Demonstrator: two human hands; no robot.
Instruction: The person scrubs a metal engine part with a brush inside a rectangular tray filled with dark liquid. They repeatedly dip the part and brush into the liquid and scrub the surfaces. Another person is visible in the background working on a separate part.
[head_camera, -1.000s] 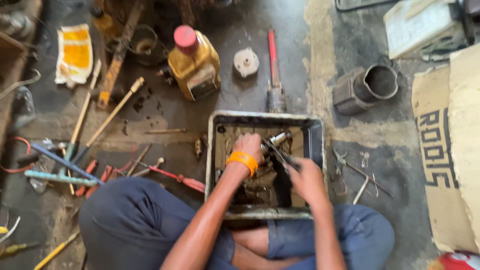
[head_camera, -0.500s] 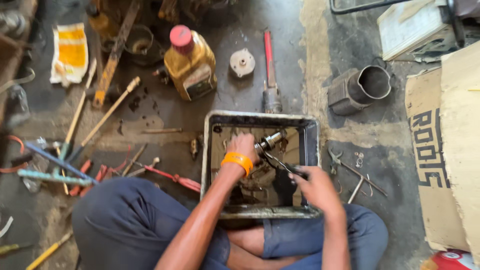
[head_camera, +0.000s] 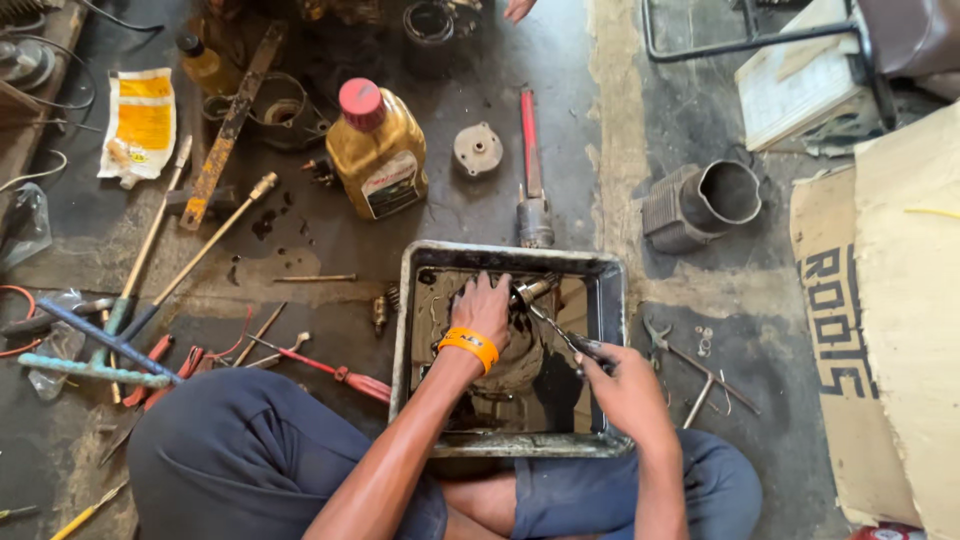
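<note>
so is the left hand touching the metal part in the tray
Touching: the head view shows the left hand pressed flat on the oily metal part in the tray.

One metal tray (head_camera: 410, 330), one amber oil bottle (head_camera: 378, 150), one finned cylinder (head_camera: 700, 205), two hands.

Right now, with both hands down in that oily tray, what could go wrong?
The left hand presses on a greasy part in the tray; it may slip. The right hand holds pliers close to the left fingers, so a slip might pinch them. The tray sits against the legs, so oil could slop onto the trousers.
</note>
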